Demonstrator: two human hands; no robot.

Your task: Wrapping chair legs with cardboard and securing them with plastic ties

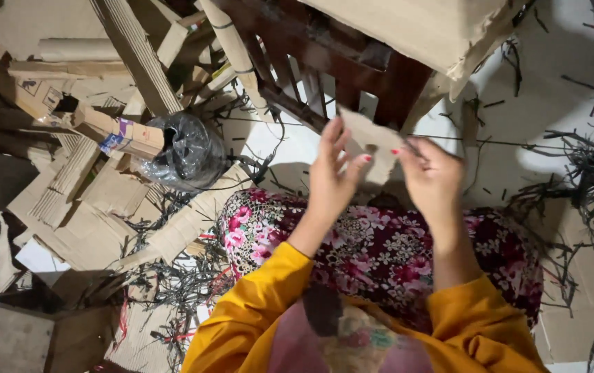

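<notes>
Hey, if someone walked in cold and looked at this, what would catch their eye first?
Probably the two hands at centre, the left hand and right hand, holding a small cardboard piece between them above a floral-print lap. Next, the heap of cardboard scraps at left, with a crumpled black plastic bag among them.

Pale floor (573, 62) strewn with dark paper shreds (587, 173); cardboard scraps (83, 200) heaped at left; dark wooden chair (352, 69) ahead; clear plastic bag (190, 152) beside cardboard.
</notes>
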